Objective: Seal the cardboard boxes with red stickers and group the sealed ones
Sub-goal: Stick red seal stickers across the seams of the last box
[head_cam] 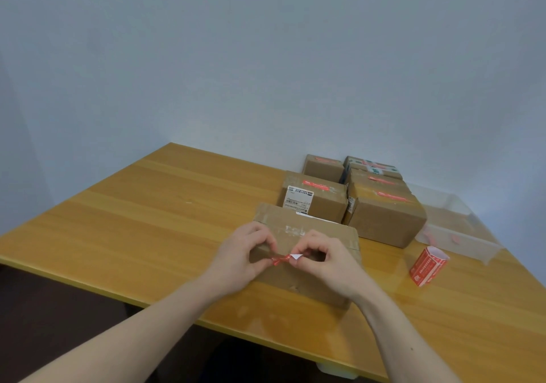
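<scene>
Nearest, at 6 o'clock, my left hand [246, 254] and right hand [326, 260] meet over the plain cardboard box [307, 276], each pinching one end of a red sticker [280, 260]. Its white backing [296, 257] is curled up at my right fingertips; the print on it is too small to read. Both forearms reach in from the near table edge, fingers curled, thumbs toward each other. The box bears clear tape and torn label residue on its top. At 3 o'clock a roll of red stickers [427, 266] stands on the wooden table [147, 220], its white writing illegible. Toward 1 o'clock sits the group of sealed boxes [384, 220], red strips across their lids; one carries a white shipping label [298, 200] with a barcode, text unreadable. Beyond the roll lies a clear plastic tray [461, 241].
</scene>
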